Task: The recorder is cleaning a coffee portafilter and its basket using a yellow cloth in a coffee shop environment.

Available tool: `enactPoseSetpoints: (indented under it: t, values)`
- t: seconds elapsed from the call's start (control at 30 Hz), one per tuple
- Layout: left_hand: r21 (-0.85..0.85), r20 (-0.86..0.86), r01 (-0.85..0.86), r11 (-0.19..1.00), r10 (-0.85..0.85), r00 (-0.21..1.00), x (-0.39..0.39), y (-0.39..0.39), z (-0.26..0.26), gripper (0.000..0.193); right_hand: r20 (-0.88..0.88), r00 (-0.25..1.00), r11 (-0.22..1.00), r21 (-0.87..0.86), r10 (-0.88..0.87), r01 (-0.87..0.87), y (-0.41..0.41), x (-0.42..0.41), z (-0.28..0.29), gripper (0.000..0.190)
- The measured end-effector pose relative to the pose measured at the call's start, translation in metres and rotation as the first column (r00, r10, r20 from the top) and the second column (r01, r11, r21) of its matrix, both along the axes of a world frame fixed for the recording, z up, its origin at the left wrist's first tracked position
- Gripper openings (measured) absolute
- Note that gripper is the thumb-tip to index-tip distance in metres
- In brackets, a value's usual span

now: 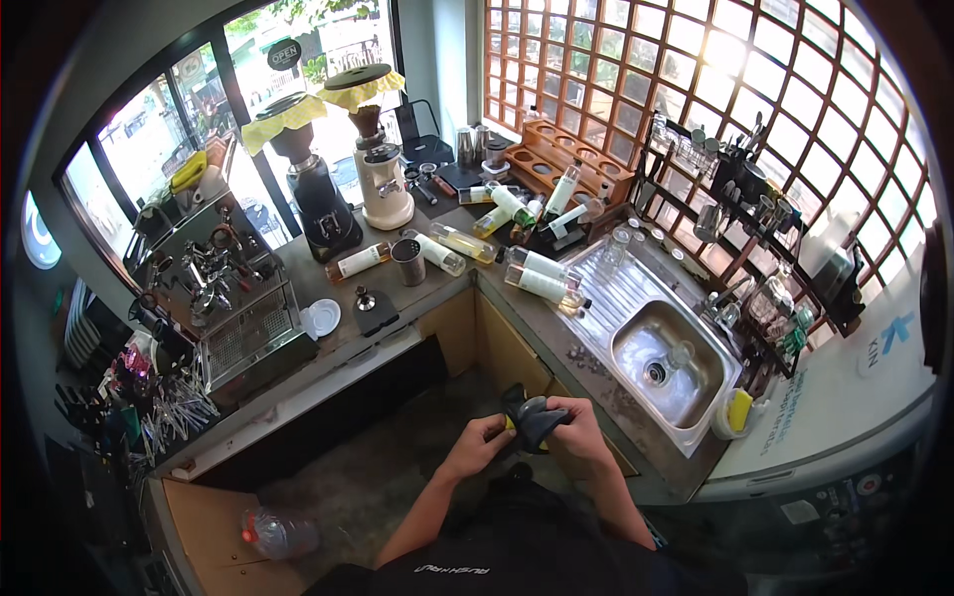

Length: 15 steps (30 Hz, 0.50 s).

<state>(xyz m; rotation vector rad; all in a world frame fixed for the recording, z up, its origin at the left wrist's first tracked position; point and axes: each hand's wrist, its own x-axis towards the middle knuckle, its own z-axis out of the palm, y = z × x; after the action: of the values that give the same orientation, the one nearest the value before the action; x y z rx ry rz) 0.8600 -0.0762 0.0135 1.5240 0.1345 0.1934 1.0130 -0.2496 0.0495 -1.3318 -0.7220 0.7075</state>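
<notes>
In front of my body, above the floor, both hands hold a crumpled dark grey cloth-like item [538, 423] with yellow parts. Its exact kind is hard to tell. My left hand [478, 445] pinches its left side by a yellow part. On the other side, the fingers of my right hand [580, 430] grip a grey fold. Beyond the hands, labelled bottles [542, 284] lie on their sides on the counter corner, beside a perforated metal cup [408, 262]. To the right is a steel sink [633, 372] with a clear glass vessel [680, 354] in its basin.
An espresso machine [246, 320] and two coffee grinders [325, 205] stand on the left counter. A tiered wooden bottle rack [570, 160] is at the back. A rail with utensils [745, 179] runs along the right window. A plastic bottle [279, 533] lies low at left.
</notes>
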Motion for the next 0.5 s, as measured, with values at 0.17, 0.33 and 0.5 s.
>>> enactPoseSetpoints:
  t: [0.17, 0.33, 0.5]
  values:
    - [-0.071, -0.019, 0.071, 0.995, -0.072, 0.997, 0.052, -0.004, 0.001, 0.014, -0.200, 0.968, 0.968, 0.168, -0.154, 0.189, -0.008, 0.049, 0.018, 0.014]
    - [-0.155, -0.001, 0.128, 0.980, -0.129, 0.992, 0.094, 0.001, -0.004, 0.015, -0.327, 0.922, 0.942, 0.187, -0.209, 0.279, -0.008, 0.070, 0.015, 0.014]
    - [-0.078, -0.066, 0.140, 0.987, -0.145, 0.987, 0.106, 0.026, 0.005, 0.014, -0.081, 0.987, 0.988, 0.054, -0.141, 0.146, 0.009, 0.078, 0.012, 0.019]
